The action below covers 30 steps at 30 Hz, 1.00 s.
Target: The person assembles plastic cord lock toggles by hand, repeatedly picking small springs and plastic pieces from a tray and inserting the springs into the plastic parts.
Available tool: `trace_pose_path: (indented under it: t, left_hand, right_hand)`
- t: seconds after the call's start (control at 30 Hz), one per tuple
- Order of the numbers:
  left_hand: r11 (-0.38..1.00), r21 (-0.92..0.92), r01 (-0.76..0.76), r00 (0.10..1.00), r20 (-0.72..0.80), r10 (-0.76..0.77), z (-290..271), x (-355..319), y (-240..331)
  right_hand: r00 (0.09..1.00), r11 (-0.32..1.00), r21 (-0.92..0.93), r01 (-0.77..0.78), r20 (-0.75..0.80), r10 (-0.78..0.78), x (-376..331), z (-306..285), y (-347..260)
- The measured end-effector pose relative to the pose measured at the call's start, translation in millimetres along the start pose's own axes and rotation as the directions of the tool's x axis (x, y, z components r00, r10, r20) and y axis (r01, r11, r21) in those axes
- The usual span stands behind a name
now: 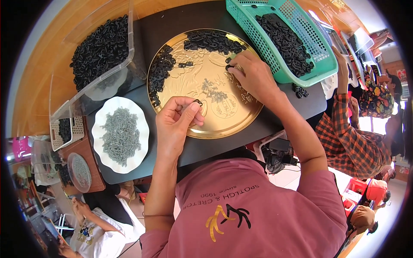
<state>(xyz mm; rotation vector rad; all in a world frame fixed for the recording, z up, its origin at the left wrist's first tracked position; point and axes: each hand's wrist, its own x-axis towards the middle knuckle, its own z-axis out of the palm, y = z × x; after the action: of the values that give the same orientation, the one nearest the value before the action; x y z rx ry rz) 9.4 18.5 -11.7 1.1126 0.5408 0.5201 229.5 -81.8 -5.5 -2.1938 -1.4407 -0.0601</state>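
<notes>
**Small Black Part Held at My Fingertips Above a Golden Tray**

My left hand (178, 116) pinches a small black piece with a looped outline (198, 102) between thumb and forefinger, above the near left part of a round, gold-coloured tray with an embossed floor (189, 84). My right hand (254, 78) reaches over the tray's far right side, fingertips bent down to a second dark piece (228, 67); I cannot tell whether they have closed on it or merely touch it.

Good handling here, I judge, calls for a light pinch on the outer edge, leaving the loop uncovered and facing me. The reaching fingers would do best to single out one piece, clear of its neighbours and of the loose, slender grey pins (215, 92) scattered mid-tray.

The held piece looks dark and compact, its lower part hidden by my thumb. Similar black pieces (214, 41) crowd the tray's far rim, some flat and elongated with openings through them. More grey pins fill a white, scalloped plate (98, 129) beside my left forearm, while a mint-green, perforated plastic basket (318, 77) holds further black parts beyond my right hand.
</notes>
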Motion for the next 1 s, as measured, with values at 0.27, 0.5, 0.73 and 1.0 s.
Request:
trace_pose_path:
  t: [0.27,0.5,0.73,1.0]
  left_hand:
    - [1.000,0.003,-0.003,1.000,0.004,0.003,0,1,-1]
    - [1.000,0.014,-0.001,1.000,0.009,0.001,1,1,1]
    - [1.000,0.004,-0.008,1.000,0.026,0.008,-3,1,1]
    - [0.971,-0.128,-0.200,0.975,0.068,0.210,12,-4,5]
  right_hand:
    - [0.994,0.999,0.004,0.053,0.096,-0.053,5,-5,3]
    - [0.967,0.996,0.052,0.069,0.243,-0.079,18,-15,3]
    - [0.957,0.879,0.454,-0.146,0.291,0.009,14,-8,-2]
    - [0.861,0.114,0.854,-0.507,0.508,0.028,-2,-11,-42]
